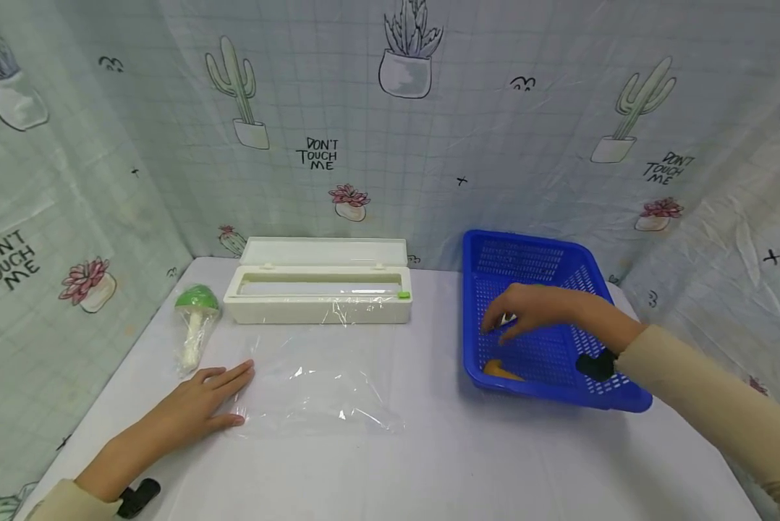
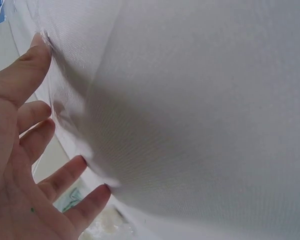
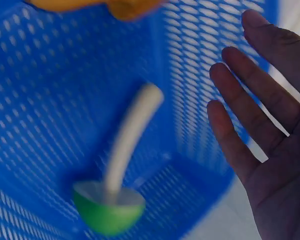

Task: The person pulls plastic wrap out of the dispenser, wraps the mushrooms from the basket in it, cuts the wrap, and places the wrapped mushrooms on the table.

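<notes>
My left hand point(image 1: 197, 405) rests with spread fingers on the left edge of a sheet of clear plastic wrap point(image 1: 318, 394) laid flat on the table; its fingertips point(image 2: 97, 195) touch the surface in the left wrist view. Over the blue plastic basket point(image 1: 471, 318), my right hand point(image 1: 536, 310) hangs with loosely bent fingers and holds nothing. A toy mushroom point(image 3: 127, 145) with a green cap and white stem lies in the basket below that hand. Near it in the basket is an orange-yellow object point(image 1: 499, 370), its kind unclear.
A white wrap dispenser box point(image 1: 318, 312) stands at the back with its lid raised. Left of it lies another green-capped mushroom point(image 1: 195, 325) wrapped in clear plastic. White cloth covers the table point(image 1: 429, 463), and a patterned curtain point(image 1: 461, 130) hangs behind.
</notes>
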The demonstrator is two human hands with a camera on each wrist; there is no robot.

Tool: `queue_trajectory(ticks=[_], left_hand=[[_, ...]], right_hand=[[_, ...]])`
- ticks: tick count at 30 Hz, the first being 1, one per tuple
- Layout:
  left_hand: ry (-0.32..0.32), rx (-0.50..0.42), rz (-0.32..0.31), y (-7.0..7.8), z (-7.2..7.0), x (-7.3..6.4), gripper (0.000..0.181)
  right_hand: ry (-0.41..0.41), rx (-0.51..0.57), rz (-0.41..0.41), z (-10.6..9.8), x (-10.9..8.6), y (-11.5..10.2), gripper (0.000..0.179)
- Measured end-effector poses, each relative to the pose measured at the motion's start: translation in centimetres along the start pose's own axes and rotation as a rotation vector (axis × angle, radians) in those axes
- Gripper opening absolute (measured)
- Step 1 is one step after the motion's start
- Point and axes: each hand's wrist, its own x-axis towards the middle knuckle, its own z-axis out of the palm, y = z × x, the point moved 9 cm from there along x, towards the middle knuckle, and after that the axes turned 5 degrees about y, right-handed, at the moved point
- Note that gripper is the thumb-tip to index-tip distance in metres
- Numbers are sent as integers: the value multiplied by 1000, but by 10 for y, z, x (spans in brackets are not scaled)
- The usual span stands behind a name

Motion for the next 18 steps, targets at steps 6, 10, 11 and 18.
queue_trajectory(ticks=[6,10,11,18], left_hand=[[-10,-4,-6,0,0,2,79],[-9,-10,-13,-1,0,1,80],[-8,-10,-13,-1,0,1,80],[0,-12,-9,-2,1,1,79]], right_hand=[[-88,21,17,30,12,7,30],[-134,28,82,40,18,15,35],[-149,27,98,42,19,17,36],[-274,73,202,60,22,34,30]])
